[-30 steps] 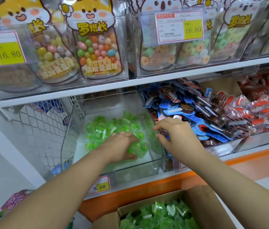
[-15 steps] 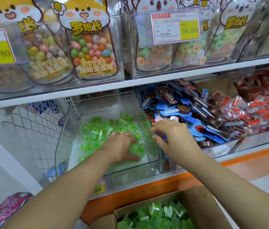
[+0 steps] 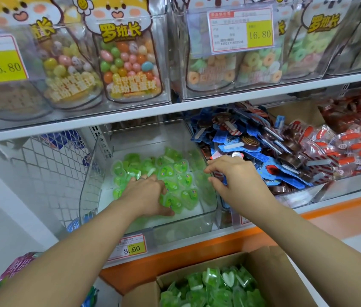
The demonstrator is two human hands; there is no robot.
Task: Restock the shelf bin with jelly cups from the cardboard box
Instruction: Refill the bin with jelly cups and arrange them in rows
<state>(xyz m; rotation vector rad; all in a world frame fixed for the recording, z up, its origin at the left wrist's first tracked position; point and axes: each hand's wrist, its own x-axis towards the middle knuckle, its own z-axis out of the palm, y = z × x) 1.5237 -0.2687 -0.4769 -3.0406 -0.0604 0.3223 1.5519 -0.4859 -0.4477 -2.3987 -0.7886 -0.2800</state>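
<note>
Jelly cups (image 3: 181, 180) in shelf bin (image 3: 181, 232) | more fill cardboard box (image 3: 270, 271)

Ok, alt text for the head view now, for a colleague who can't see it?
A person's left hand lies palm down on green jelly cups inside a clear shelf bin, while the right hand hovers empty at the bin's right wall, next to blue-wrapped lollipops. Below, an open cardboard box holds more green cups.
</note>
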